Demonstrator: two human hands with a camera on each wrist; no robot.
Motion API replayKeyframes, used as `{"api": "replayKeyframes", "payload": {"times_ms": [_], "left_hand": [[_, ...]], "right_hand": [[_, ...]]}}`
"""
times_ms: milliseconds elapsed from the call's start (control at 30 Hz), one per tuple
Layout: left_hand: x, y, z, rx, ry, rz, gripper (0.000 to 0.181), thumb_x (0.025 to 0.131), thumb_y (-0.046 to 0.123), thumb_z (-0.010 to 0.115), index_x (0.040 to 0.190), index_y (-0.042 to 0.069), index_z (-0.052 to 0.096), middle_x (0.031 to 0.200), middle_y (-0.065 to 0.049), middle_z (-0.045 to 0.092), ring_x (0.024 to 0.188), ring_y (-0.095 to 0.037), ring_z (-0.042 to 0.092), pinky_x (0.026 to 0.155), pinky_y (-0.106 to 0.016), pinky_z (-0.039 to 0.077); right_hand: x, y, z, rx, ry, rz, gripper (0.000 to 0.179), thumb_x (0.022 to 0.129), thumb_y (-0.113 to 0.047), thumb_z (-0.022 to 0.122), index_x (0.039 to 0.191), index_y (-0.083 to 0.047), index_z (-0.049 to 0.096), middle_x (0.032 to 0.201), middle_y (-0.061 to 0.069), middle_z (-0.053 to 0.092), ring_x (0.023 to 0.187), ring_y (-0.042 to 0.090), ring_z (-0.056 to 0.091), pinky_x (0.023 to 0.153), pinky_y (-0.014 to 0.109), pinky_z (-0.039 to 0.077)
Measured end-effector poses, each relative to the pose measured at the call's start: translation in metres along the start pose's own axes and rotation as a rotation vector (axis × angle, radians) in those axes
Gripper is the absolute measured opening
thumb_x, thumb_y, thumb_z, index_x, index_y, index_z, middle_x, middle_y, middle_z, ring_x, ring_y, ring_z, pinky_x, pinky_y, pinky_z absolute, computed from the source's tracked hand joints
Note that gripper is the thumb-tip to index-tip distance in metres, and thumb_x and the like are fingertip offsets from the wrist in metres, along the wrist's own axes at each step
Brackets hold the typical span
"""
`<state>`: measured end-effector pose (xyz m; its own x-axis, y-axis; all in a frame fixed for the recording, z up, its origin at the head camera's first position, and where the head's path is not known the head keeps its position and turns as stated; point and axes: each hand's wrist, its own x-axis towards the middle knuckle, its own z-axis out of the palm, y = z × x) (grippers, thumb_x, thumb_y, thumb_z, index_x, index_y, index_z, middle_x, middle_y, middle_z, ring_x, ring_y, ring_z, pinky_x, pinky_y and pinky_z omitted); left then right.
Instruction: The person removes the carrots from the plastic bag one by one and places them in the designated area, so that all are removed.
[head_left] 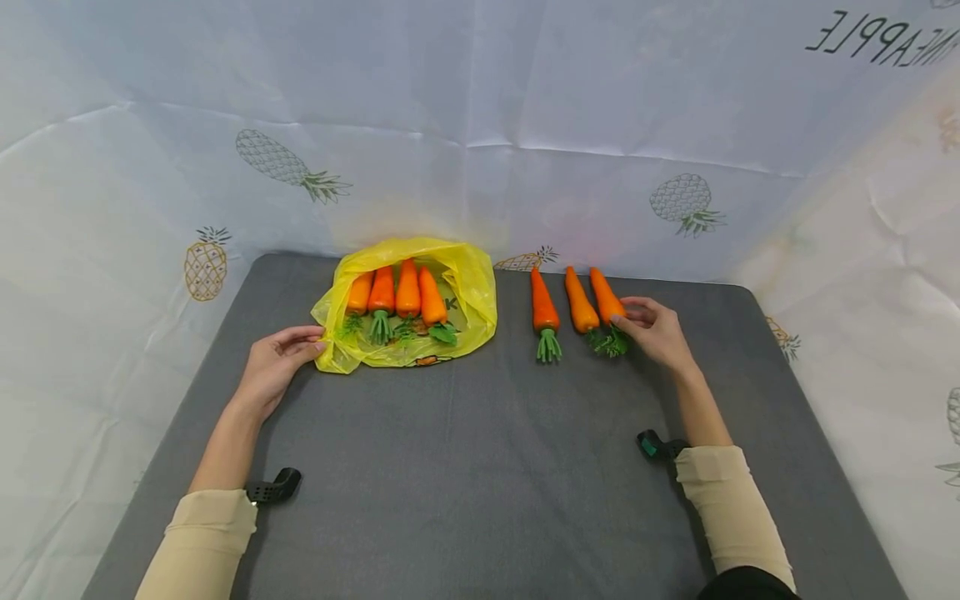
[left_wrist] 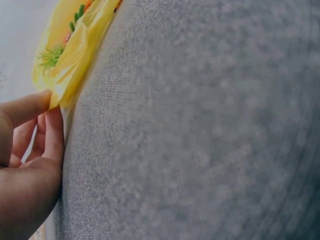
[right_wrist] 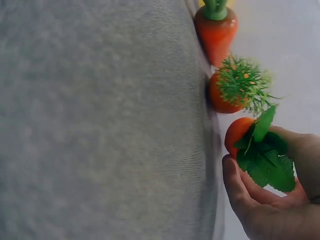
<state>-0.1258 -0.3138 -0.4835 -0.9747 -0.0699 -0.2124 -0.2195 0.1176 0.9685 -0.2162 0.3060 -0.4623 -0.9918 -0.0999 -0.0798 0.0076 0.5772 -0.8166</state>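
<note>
A yellow plastic bag (head_left: 480, 304) lies with its mouth toward me, and several orange carrots (head_left: 407, 290) with green tops show inside it. My left hand (head_left: 279, 367) pinches the bag's front left edge between thumb and fingers, as the left wrist view also shows. Right of the bag are three more carrots in a row: one with a stubby green stem (head_left: 543, 300), one with feathery greens (head_left: 580, 302) and a leafy-topped carrot (head_left: 606, 293). My right hand (head_left: 657, 333) grips the leafy-topped carrot near its green end, thumb and fingers on either side.
A dark grey cloth covers the table (head_left: 465, 467). Behind it hangs a pale sheet (head_left: 480, 75) printed with pineapples, close to the table's back edge. Black wrist devices (head_left: 275, 486) stick out inward from both forearms.
</note>
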Motion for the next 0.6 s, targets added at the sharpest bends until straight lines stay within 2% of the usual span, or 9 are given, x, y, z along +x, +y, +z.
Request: {"api": "replayKeyframes", "payload": {"times_ms": [67, 133, 200, 267, 333, 433, 533, 600], "left_hand": [[0.0005, -0.0004, -0.0006, -0.008, -0.005, -0.001, 0.048, 0.104, 0.018, 0.075, 0.145, -0.002, 0.061, 0.111, 0.017, 0.072, 0.102, 0.004, 0.068, 0.087, -0.009, 0.057], [0.0009, -0.0009, -0.001, -0.012, -0.008, -0.001, 0.047, 0.104, 0.018, 0.075, 0.145, -0.002, 0.062, 0.111, 0.017, 0.072, 0.102, 0.004, 0.068, 0.087, -0.009, 0.057], [0.0011, -0.0014, -0.0013, -0.014, -0.009, -0.001, 0.047, 0.104, 0.018, 0.075, 0.145, -0.002, 0.062, 0.111, 0.017, 0.072, 0.102, 0.004, 0.068, 0.087, -0.009, 0.057], [0.0013, -0.0018, -0.0013, -0.009, -0.007, 0.0, 0.047, 0.104, 0.018, 0.075, 0.145, -0.002, 0.062, 0.111, 0.017, 0.072, 0.101, 0.004, 0.068, 0.087, -0.009, 0.057], [0.0014, -0.0016, -0.0011, 0.0, -0.006, 0.0, 0.047, 0.104, 0.018, 0.075, 0.145, -0.002, 0.062, 0.111, 0.018, 0.072, 0.101, 0.004, 0.068, 0.087, -0.009, 0.057], [0.0014, -0.0013, -0.0007, 0.01, -0.004, 0.0, 0.048, 0.104, 0.019, 0.075, 0.145, -0.001, 0.061, 0.111, 0.018, 0.072, 0.101, 0.004, 0.068, 0.087, -0.009, 0.057], [0.0014, -0.0012, -0.0004, 0.014, -0.002, 0.0, 0.048, 0.105, 0.019, 0.075, 0.145, -0.002, 0.061, 0.111, 0.018, 0.071, 0.101, 0.004, 0.068, 0.086, -0.009, 0.057], [0.0014, -0.0012, -0.0003, 0.014, 0.0, 0.001, 0.048, 0.104, 0.019, 0.075, 0.145, -0.002, 0.061, 0.11, 0.018, 0.071, 0.1, 0.005, 0.068, 0.086, -0.009, 0.057]], "right_hand": [[0.0006, 0.0018, 0.0015, -0.004, -0.006, 0.015, 0.058, 0.108, -0.032, 0.069, 0.157, -0.003, 0.053, 0.149, 0.033, 0.063, 0.101, -0.007, 0.065, 0.082, 0.005, 0.052], [0.0011, 0.0031, 0.0032, -0.012, -0.01, 0.023, 0.058, 0.109, -0.032, 0.068, 0.157, -0.003, 0.053, 0.15, 0.032, 0.062, 0.112, 0.012, 0.071, 0.082, 0.005, 0.051], [0.0003, 0.0009, 0.0042, -0.015, -0.019, 0.034, 0.058, 0.109, -0.03, 0.068, 0.157, -0.002, 0.052, 0.151, 0.033, 0.061, 0.124, 0.032, 0.069, 0.081, 0.005, 0.051], [-0.0004, 0.0004, 0.005, -0.018, -0.021, 0.033, 0.058, 0.109, -0.03, 0.068, 0.157, -0.001, 0.052, 0.151, 0.034, 0.061, 0.131, 0.044, 0.065, 0.081, 0.005, 0.05], [-0.001, -0.0001, 0.0053, -0.023, -0.021, 0.033, 0.058, 0.109, -0.03, 0.068, 0.156, -0.001, 0.053, 0.15, 0.034, 0.061, 0.127, 0.039, 0.068, 0.081, 0.005, 0.051], [-0.0012, 0.002, 0.0058, -0.023, -0.017, 0.021, 0.059, 0.107, -0.033, 0.071, 0.155, -0.002, 0.054, 0.148, 0.033, 0.064, 0.11, 0.014, 0.072, 0.081, 0.006, 0.052], [-0.0007, 0.0021, 0.0064, -0.018, -0.013, 0.01, 0.059, 0.106, -0.033, 0.072, 0.153, 0.0, 0.055, 0.145, 0.033, 0.065, 0.095, -0.008, 0.065, 0.08, 0.008, 0.053], [-0.0005, 0.0018, 0.0068, -0.018, -0.011, 0.0, 0.059, 0.106, -0.032, 0.073, 0.152, 0.0, 0.056, 0.143, 0.034, 0.066, 0.09, -0.013, 0.063, 0.079, 0.008, 0.054]]}}
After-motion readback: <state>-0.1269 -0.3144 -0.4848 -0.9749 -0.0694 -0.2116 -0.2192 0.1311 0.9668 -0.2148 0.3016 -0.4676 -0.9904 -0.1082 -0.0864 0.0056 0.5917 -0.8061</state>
